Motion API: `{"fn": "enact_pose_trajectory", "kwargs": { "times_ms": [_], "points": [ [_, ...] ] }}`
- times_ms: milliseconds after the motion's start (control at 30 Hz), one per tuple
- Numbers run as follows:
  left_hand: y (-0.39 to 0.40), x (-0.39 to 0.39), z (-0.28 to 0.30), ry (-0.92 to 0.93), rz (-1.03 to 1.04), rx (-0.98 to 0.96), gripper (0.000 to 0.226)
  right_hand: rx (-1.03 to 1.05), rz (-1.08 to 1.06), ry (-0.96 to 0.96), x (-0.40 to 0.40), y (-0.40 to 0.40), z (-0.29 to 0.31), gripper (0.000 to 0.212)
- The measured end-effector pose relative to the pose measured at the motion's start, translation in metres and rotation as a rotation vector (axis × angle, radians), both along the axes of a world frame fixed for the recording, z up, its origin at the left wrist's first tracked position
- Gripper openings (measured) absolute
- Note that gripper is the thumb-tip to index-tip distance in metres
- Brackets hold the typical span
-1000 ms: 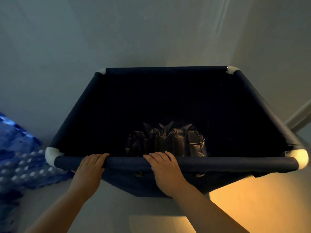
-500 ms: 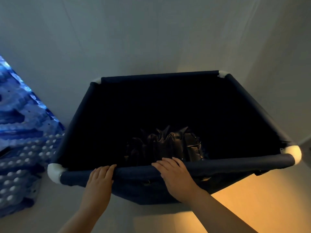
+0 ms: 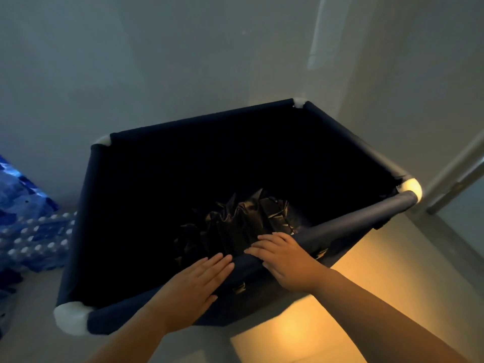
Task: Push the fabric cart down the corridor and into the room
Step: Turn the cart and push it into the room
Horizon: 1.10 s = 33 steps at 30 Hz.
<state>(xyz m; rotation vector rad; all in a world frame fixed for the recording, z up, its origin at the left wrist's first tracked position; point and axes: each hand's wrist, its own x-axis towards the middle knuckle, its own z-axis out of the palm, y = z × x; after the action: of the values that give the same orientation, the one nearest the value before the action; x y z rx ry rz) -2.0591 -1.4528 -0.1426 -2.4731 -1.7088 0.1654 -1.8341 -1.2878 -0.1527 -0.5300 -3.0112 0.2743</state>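
The fabric cart (image 3: 351, 216) is a deep navy cloth bin on a tube frame with white corner joints, filling the middle of the head view and skewed so its right side points away. Crumpled black plastic bags (image 3: 243, 221) lie at its bottom. My left hand (image 3: 193, 286) lies flat on the near rail, fingers straight and together. My right hand (image 3: 282, 258) rests on the same rail just to the right, fingers curled over the top of it.
A pale wall stands close behind the cart. Shrink-wrapped packs of water bottles (image 3: 28, 231) are stacked on the floor at the left. A door frame edge (image 3: 453, 176) runs at the right, and warm light falls on the floor tiles (image 3: 301, 334) below my arms.
The cart has swung counter-clockwise, its right near corner moving up and away. My hands have stayed on the near rail and moved closer together; the left hand has flattened.
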Motion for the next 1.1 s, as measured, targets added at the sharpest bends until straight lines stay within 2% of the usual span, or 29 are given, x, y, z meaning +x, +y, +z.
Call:
{"fn": "enact_pose_trajectory", "kwargs": {
  "times_ms": [167,333,533,600,700,800,867,1100],
  "points": [
    [0.053,0.043,-0.005,0.081,-0.163,0.072,0.062,0.029,-0.004,-0.010,0.046,0.040,0.003,0.047],
    [0.098,0.073,-0.009,-0.047,-0.087,0.019,0.064,0.007,-0.049,-0.035,0.078,0.078,0.005,0.048],
    [0.167,0.092,-0.010,-0.093,-0.142,-0.086,0.078,-0.017,-0.112,-0.027,0.106,0.128,0.007,0.048],
    [0.191,0.102,-0.011,-0.126,-0.149,-0.108,0.077,-0.019,-0.137,-0.022,0.117,0.146,0.007,0.049],
    [0.229,0.114,-0.002,-0.223,-0.052,-0.137,0.078,-0.012,-0.174,0.012,0.133,0.175,0.005,0.049],
    [0.269,0.123,0.001,-0.304,-0.001,-0.164,0.065,-0.024,-0.209,0.029,0.149,0.206,0.001,0.049],
    [0.296,0.129,0.001,-0.254,-0.002,-0.133,0.058,-0.014,-0.251,0.034,0.165,0.230,-0.001,0.049],
    [0.384,0.158,0.012,-0.188,0.017,-0.086,0.062,0.132,-0.482,0.013,0.285,0.312,-0.003,0.054]
  ]
}}
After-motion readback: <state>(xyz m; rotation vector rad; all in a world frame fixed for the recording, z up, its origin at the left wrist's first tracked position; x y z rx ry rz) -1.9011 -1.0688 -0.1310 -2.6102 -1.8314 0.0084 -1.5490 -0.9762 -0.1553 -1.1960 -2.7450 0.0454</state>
